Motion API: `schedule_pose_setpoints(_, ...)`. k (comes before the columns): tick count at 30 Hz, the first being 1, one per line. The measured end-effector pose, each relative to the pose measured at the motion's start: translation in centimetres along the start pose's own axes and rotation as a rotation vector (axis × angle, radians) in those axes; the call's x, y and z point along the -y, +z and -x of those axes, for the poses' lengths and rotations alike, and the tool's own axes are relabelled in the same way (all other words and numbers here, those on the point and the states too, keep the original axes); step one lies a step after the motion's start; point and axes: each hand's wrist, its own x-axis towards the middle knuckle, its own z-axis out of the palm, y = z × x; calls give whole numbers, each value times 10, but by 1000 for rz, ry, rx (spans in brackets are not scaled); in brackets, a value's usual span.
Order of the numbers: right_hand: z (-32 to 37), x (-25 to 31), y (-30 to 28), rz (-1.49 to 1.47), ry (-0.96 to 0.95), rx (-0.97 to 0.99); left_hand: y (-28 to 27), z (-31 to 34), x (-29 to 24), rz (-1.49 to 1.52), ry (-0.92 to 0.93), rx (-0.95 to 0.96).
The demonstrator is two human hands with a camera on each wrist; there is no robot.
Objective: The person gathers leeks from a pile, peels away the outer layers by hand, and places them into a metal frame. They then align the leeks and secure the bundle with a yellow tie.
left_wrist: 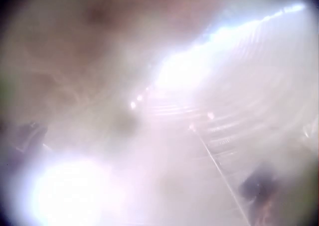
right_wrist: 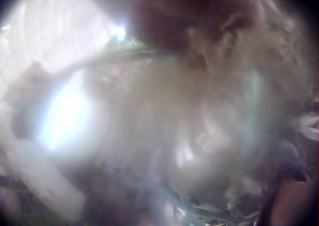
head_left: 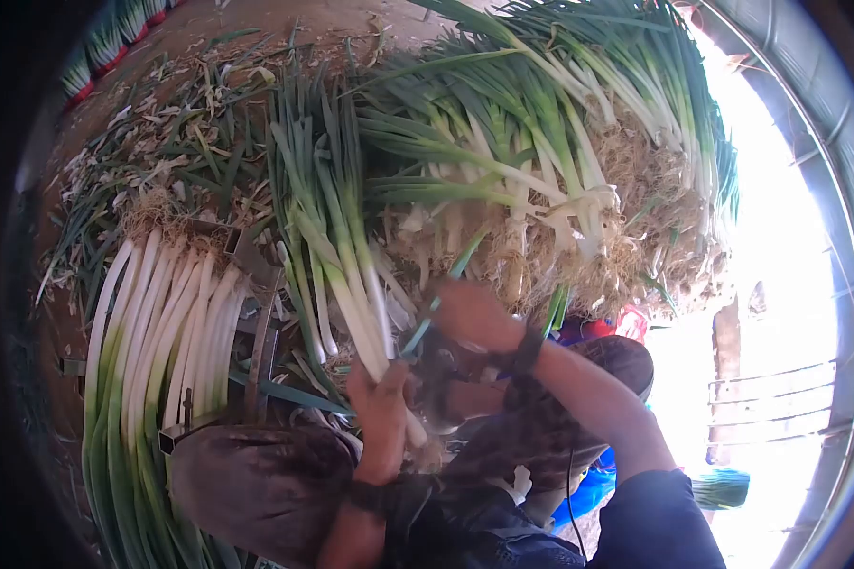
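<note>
In the head view my left hand grips a green onion around its white shank, low over the lap. Its leaves point away from me and its root end comes out below the fist. To the right, my blurred right hand is curled on a long, thin green onion leaf, which runs down toward the left hand. Both wrist views are hazy; a pale shank and a blurred green leaf strip show in the right wrist view.
Trimmed green onions lie at the left, beside a metal frame. A large pile of unpeeled green onions with matted roots fills the back right. Leaf scraps litter the ground at back left. My knees flank the work.
</note>
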Motion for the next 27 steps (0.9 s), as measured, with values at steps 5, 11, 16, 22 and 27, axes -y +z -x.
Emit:
schedule_pose_setpoints(5, -43, -82, -88, 401, 560, 7, -11, -24, 48, 144, -272, 4)
schedule_pose_setpoints(11, -22, -140, -73, 548, 487, 174, -6, -28, 47, 169, -259, 15)
schedule_pose_setpoints(16, -27, -113, -86, 302, 144, 65, -6, -23, 36, 249, -329, 162)
schedule_pose_setpoints(22, -70, -39, -114, -678, 481, 335, 1, -15, 20, 417, -299, 286)
schedule_pose_setpoints(27, -70, -1, -52, -513, -17, -28, 4, -6, 18, 529, -315, 399)
